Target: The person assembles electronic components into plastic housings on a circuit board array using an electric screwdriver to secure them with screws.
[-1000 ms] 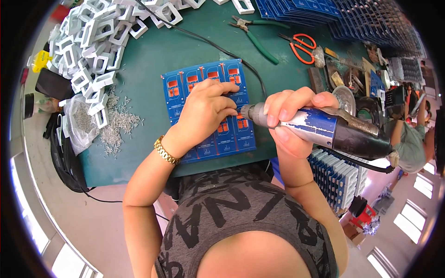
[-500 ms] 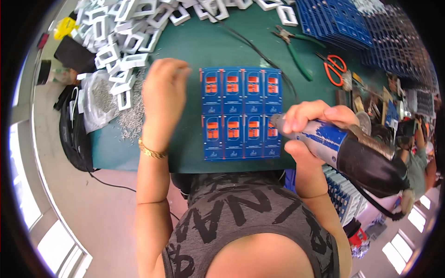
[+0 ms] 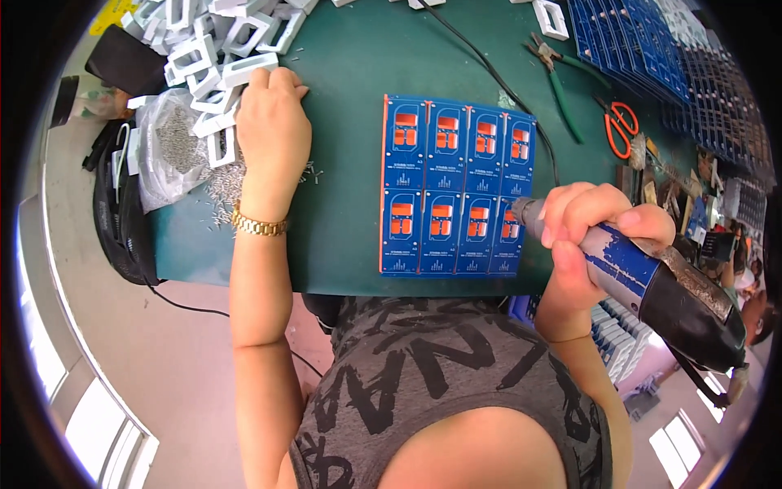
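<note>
My right hand [image 3: 599, 224] is wrapped around a worn electric screwdriver [image 3: 627, 265] with a grey and blue body and a black rear end. Its nose is at the lower right section of a blue circuit board panel [image 3: 444, 265], whose sections show orange and white in their cut-outs. To the left of the panel, my left hand [image 3: 275, 122] is closed, knuckles up and fingers curled down beside loose small screws [image 3: 221, 196]. Its fingertips are hidden, so what they hold does not show. White rectangular plastic frames [image 3: 251, 69] lie just beyond it.
A clear plastic bag [image 3: 167, 167] of screws lies at the left table edge. Green-handled pliers [image 3: 562, 98] and orange-handled scissors [image 3: 621, 130] lie far right, before stacked blue panels [image 3: 631, 49]. A black cable [image 3: 489, 65] crosses the green table. Other people are at the far right.
My left hand has moved forward to the edge of the screws and white frames. The screwdriver remains at the panel's lower right section. The whole view has shifted slightly.
</note>
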A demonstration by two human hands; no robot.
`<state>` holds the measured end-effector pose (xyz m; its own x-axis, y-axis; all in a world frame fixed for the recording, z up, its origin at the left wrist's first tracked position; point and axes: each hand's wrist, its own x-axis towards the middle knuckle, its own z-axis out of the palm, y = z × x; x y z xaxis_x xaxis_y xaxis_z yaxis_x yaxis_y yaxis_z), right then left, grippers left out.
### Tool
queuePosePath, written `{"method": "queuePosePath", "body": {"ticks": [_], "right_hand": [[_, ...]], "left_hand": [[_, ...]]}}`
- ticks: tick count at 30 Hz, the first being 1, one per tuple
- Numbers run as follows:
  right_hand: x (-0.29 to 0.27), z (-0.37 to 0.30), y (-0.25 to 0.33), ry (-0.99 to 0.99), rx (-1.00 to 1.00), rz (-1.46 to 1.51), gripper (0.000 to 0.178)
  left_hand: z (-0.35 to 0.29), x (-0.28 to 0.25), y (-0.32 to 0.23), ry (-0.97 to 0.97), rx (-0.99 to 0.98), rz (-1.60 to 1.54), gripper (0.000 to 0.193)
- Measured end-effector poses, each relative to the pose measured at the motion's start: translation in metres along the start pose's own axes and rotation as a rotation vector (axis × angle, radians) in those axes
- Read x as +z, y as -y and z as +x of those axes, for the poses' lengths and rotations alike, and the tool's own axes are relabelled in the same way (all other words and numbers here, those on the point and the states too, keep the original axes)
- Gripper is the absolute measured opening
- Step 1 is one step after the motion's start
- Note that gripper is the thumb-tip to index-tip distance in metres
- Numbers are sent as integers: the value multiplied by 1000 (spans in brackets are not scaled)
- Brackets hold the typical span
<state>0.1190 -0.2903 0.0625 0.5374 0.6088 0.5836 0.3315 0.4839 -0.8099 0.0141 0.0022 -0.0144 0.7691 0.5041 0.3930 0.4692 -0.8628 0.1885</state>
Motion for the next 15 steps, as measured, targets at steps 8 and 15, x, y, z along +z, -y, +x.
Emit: {"method": "queuePosePath", "body": {"ticks": [8,15], "right_hand": [[-2,-7,-7,0,0,33,60],[-30,-11,-15,-65,-24,261,66]], "left_hand": [[-9,-11,5,58,-109,-107,17],[-20,-29,6,160,48,-176,17]]}}
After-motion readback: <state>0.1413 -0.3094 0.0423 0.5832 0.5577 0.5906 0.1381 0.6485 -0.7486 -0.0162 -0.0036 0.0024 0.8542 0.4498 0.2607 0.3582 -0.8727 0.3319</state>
